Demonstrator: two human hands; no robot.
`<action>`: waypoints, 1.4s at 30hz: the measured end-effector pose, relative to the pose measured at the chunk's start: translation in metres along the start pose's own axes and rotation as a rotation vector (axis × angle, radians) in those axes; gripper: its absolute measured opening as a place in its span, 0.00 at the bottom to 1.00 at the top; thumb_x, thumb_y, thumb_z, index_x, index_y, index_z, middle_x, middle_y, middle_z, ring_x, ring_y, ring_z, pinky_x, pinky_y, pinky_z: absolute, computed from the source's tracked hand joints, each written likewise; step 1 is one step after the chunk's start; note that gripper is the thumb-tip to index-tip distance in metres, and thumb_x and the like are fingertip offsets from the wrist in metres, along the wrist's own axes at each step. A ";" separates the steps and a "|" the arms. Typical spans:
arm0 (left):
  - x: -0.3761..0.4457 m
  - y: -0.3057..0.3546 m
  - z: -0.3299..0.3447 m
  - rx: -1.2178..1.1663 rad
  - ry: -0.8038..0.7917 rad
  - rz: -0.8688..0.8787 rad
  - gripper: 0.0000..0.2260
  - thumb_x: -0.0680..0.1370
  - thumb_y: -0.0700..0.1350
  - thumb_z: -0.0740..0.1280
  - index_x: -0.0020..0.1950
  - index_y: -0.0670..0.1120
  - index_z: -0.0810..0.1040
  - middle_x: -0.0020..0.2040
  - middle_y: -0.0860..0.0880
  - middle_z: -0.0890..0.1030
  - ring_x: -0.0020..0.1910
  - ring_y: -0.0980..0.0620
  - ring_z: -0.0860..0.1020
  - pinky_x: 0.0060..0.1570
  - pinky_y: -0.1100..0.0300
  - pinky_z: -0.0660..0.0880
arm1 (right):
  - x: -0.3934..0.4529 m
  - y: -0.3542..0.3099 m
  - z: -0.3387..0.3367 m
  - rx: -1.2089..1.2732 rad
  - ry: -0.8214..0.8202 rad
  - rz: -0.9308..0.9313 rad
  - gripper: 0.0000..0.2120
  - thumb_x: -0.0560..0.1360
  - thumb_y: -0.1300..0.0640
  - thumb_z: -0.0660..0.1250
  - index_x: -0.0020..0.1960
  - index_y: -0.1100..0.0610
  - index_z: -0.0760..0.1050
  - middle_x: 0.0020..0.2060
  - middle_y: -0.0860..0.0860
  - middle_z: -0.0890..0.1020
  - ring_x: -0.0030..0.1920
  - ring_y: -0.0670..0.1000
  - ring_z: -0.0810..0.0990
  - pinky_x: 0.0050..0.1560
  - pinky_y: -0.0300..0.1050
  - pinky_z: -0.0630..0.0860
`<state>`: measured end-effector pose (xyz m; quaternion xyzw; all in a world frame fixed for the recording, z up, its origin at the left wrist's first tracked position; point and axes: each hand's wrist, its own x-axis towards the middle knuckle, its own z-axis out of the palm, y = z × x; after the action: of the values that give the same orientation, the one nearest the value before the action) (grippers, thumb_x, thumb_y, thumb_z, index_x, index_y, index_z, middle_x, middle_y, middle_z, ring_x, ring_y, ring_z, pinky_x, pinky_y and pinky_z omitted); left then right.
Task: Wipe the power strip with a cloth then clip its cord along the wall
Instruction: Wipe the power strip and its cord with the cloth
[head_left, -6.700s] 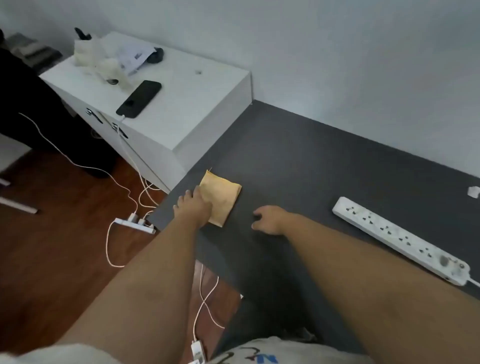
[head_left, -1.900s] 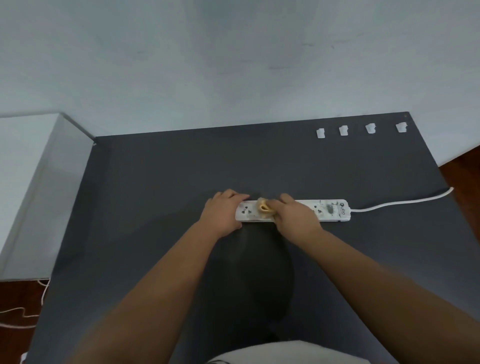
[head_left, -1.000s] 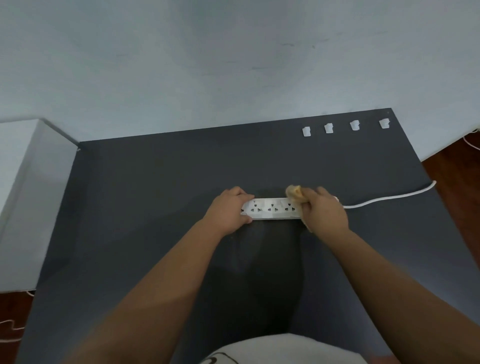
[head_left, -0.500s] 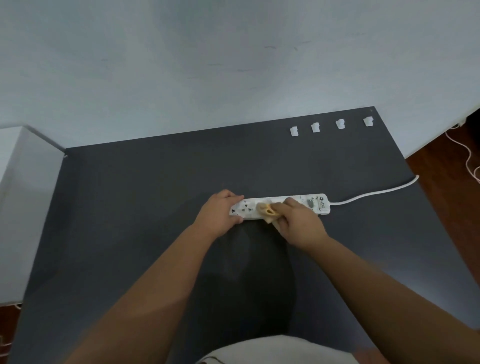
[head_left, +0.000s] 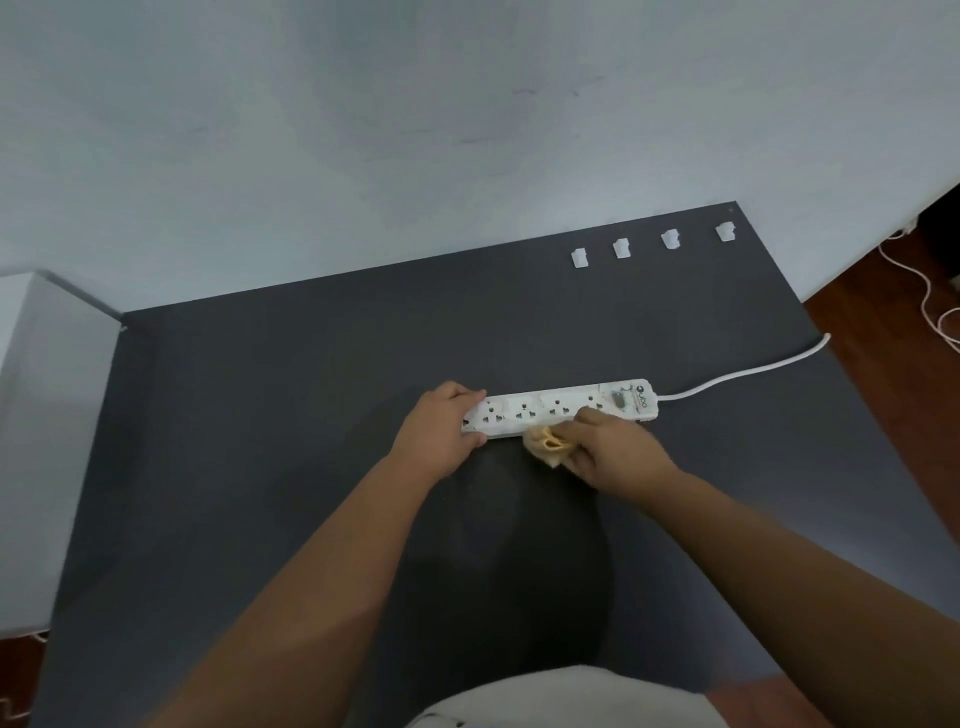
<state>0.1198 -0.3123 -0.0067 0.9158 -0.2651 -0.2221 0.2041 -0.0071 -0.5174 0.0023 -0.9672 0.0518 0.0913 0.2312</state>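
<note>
Lying flat at the centre of the frame on a dark grey surface, the white power strip runs left to right, its switch end to the right. The left hand grips the strip's left end, fingers closed over its edges. The right hand is clenched around a bunched yellow cloth, pressed against the strip's near edge. A white cord leaves the right end and runs to the surface's right edge. Four white clips sit in a row at upper right, beside the pale wall.
</note>
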 end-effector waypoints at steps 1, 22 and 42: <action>0.000 0.000 0.000 0.003 -0.003 0.000 0.28 0.74 0.48 0.71 0.73 0.52 0.68 0.65 0.54 0.71 0.66 0.52 0.69 0.64 0.58 0.67 | -0.001 0.001 -0.003 0.020 0.068 -0.003 0.18 0.73 0.47 0.59 0.58 0.51 0.77 0.46 0.53 0.78 0.45 0.57 0.79 0.39 0.48 0.76; -0.001 0.002 0.005 -0.050 0.031 0.006 0.28 0.74 0.45 0.71 0.72 0.49 0.69 0.65 0.51 0.72 0.66 0.49 0.69 0.66 0.61 0.62 | -0.013 0.036 -0.010 0.085 0.338 0.260 0.19 0.72 0.50 0.55 0.56 0.56 0.77 0.46 0.56 0.78 0.42 0.60 0.78 0.37 0.50 0.75; 0.000 0.001 0.007 -0.065 0.039 -0.003 0.28 0.73 0.44 0.72 0.72 0.48 0.70 0.65 0.50 0.72 0.65 0.50 0.70 0.66 0.61 0.63 | 0.000 0.050 -0.027 -0.114 0.494 0.416 0.14 0.69 0.62 0.64 0.54 0.57 0.78 0.41 0.60 0.79 0.41 0.64 0.77 0.39 0.52 0.71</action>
<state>0.1158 -0.3151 -0.0117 0.9132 -0.2522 -0.2132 0.2387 -0.0105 -0.5744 0.0041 -0.9403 0.2974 -0.0981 0.1334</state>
